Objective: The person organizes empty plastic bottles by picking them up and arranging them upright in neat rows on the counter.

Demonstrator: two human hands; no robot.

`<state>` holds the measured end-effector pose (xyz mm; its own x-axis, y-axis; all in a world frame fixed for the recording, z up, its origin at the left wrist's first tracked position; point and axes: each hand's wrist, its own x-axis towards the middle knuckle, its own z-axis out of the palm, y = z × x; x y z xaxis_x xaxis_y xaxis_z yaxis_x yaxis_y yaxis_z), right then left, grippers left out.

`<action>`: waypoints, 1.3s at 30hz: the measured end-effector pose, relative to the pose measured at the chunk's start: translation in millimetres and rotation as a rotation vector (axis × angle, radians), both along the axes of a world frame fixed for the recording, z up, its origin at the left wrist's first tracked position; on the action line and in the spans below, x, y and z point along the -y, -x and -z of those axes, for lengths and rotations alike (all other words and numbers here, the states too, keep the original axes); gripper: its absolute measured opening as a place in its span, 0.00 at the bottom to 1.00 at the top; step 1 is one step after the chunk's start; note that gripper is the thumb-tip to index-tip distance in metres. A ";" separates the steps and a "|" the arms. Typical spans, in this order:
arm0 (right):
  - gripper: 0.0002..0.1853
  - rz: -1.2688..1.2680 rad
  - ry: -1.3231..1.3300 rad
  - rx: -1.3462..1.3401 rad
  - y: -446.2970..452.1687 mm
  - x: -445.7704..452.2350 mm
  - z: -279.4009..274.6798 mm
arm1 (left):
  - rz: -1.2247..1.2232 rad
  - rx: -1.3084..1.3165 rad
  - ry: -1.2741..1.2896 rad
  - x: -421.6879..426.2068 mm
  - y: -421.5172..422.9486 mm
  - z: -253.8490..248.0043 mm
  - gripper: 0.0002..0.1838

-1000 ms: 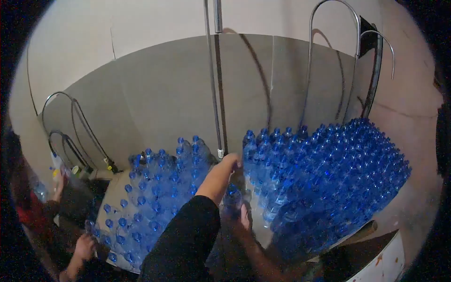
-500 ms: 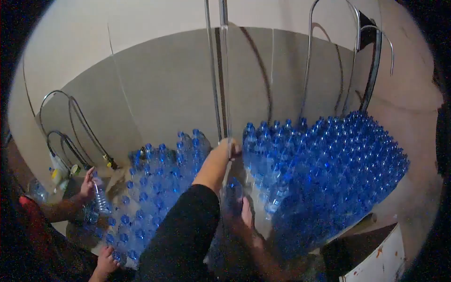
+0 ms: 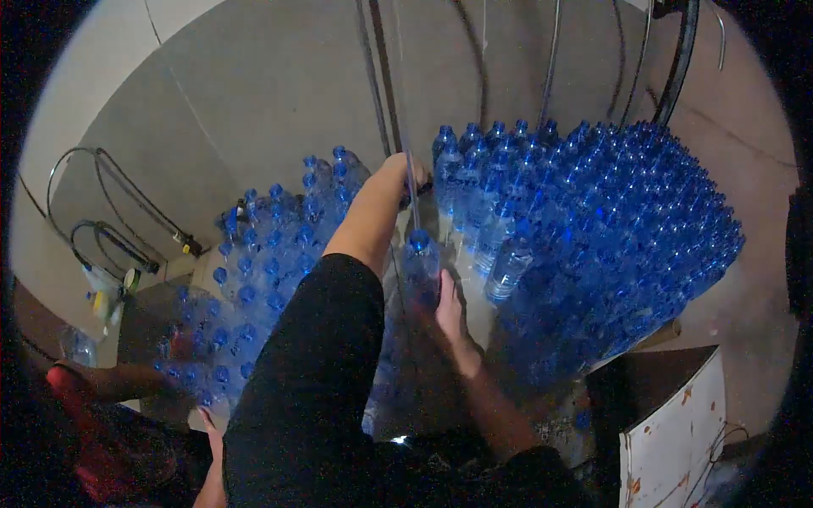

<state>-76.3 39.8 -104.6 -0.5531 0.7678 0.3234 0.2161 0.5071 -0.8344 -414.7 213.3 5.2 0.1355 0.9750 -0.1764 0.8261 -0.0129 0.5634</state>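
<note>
My left hand (image 3: 411,173) reaches out to the middle, near the foot of the upright pipe. Its fingers look curled round something that my hand hides. Below it, my right hand (image 3: 450,311) holds a clear bottle with a blue neck (image 3: 422,264) upright by its side. A thin, clear line, either a tube or a stream, runs down past my left hand to the bottle's mouth. Many blue-necked bottles (image 3: 610,203) stand packed together on the right. Another group of bottles (image 3: 271,245) stands on the left.
At the lower left, a co-worker's arm (image 3: 212,457) is beside the left bottles. Curved hoses (image 3: 140,199) hang by the left wall, near a yellow and white container (image 3: 102,305). A stained white panel (image 3: 677,432) stands at the lower right. A grey wall (image 3: 279,76) rises behind.
The view has tilted down, so everything sits higher. The clear line appeared beside my left hand after the earliest frame. The co-worker's raised hand and its bottle are no longer distinct.
</note>
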 end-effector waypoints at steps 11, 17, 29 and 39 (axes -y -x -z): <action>0.47 0.030 -0.073 -0.055 0.3 8.5 -13.3 | -0.062 -0.066 0.326 24.0 0.8 -70.7 0.10; 0.45 0.070 -0.206 -0.112 8.8 4.6 0.3 | -0.384 -0.100 0.312 92.5 4.4 -131.2 0.22; 0.40 0.061 -0.182 -0.057 2.9 5.0 -13.6 | -0.314 -0.589 -0.375 324.1 -144.6 -282.8 0.20; 0.30 0.060 0.196 -0.464 -60.5 53.2 -16.9 | -1.268 -0.475 -1.490 543.1 -383.1 -87.1 0.25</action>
